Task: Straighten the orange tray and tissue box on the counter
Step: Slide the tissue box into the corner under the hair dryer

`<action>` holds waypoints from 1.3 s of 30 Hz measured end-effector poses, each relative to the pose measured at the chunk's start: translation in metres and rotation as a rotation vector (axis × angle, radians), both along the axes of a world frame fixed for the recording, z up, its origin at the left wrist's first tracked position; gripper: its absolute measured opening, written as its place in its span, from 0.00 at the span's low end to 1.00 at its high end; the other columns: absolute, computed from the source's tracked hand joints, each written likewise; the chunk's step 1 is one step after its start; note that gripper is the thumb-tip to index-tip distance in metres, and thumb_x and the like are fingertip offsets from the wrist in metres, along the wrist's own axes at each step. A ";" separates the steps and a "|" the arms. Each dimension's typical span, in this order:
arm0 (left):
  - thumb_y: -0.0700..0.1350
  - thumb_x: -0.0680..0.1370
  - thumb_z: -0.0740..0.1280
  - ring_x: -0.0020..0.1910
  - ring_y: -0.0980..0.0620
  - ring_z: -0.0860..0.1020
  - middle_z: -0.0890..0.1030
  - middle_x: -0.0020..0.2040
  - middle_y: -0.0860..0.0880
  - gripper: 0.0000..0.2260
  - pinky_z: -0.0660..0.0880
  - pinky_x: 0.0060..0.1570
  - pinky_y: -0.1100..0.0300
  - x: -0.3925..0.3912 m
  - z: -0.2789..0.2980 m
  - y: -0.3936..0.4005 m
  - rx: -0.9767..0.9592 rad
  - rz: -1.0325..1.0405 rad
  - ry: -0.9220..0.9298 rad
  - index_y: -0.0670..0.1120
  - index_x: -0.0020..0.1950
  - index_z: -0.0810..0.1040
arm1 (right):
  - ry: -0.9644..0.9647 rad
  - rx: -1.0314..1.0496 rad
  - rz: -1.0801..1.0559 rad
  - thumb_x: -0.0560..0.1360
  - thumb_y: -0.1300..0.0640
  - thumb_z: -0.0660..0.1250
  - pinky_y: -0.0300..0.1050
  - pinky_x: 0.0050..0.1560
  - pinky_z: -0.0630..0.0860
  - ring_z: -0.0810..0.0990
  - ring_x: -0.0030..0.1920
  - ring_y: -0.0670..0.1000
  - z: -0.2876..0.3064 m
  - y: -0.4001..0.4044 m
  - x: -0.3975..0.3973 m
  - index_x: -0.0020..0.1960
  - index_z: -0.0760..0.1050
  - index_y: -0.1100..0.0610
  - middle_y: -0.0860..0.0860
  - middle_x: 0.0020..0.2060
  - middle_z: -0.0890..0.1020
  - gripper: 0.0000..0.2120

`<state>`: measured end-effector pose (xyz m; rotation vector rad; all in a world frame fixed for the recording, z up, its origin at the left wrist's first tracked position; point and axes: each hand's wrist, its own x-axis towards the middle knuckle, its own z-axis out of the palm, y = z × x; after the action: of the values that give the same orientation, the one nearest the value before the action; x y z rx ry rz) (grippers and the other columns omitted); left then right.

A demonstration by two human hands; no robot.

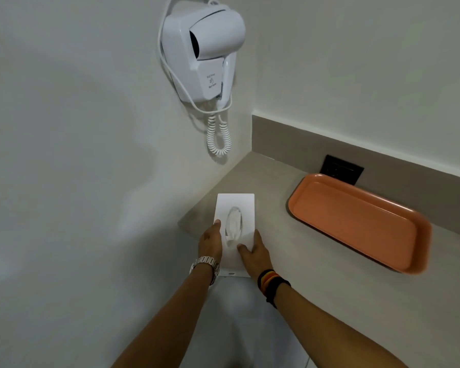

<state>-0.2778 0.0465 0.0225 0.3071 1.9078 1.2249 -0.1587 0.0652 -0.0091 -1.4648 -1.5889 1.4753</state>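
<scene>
A white tissue box (235, 205) lies flat at the left end of the grey counter (274, 235), its near end reaching past the counter's front edge. My left hand (210, 241) presses against its left side and my right hand (252, 252) rests on its right side and top, so both hands grip it. A tissue shows in the oval slot between my hands. The orange tray (356, 221) lies empty to the right, set at an angle along the backsplash, apart from both hands.
A white wall-mounted hair dryer (205, 51) with a coiled cord (219, 136) hangs above the counter's left end. A black socket plate (341, 170) sits on the backsplash behind the tray. The white wall is close on the left.
</scene>
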 end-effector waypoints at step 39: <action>0.54 0.82 0.49 0.81 0.43 0.51 0.52 0.82 0.43 0.30 0.48 0.79 0.49 -0.061 -0.039 0.182 0.055 -0.797 0.962 0.44 0.81 0.52 | -0.308 0.320 -0.040 0.83 0.44 0.55 0.46 0.78 0.49 0.50 0.79 0.51 -0.023 0.148 -0.021 0.81 0.50 0.53 0.51 0.80 0.53 0.30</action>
<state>-0.3386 0.2290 -0.0170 1.7374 2.1106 0.5819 -0.1798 0.2134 -0.0323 -1.5732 -1.8615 0.9484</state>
